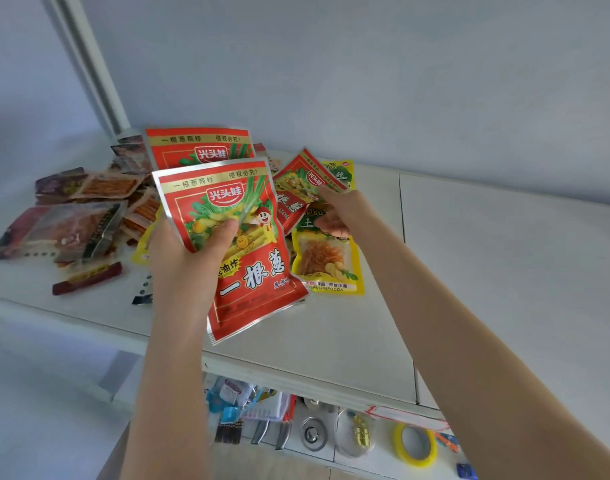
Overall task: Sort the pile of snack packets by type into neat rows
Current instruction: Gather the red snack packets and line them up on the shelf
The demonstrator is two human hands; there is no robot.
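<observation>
On the far left of the table (331,341), a jumble of brown and clear packets (71,223) overlaps so much that I count five or six and can't swear to it. Just in front of it lies one red stick (87,278), on its own. A yellow corner (140,252) pokes out beside my wrist, so that's one yellow.

Now my left hand (189,261): thumb across the front, fingers behind, gripping two red packets fanned apart and lifted off the table. The front red packet (248,258) sits low and the back red packet (199,147) rides high. Here's the worry: it's glossy foil on glossy foil with one thumb holding both, so the back one could slide out sideways if I add to the fan. The front one hangs near the table's front edge, so a slip could drop it to the shelf below.

On to my right hand (334,216): fingers curled and, as best I can tell, pinching the edge of a third red packet (301,188), tilted up at the pile's right end. That makes three reds. It rests over two more yellows, the near yellow packet (327,261) and the far yellow packet (343,173), so three yellows are showing. If I pull too fast, the near one may drag along.

No rows are laid yet, and I judge the bare table on the right is the place for them.
</observation>
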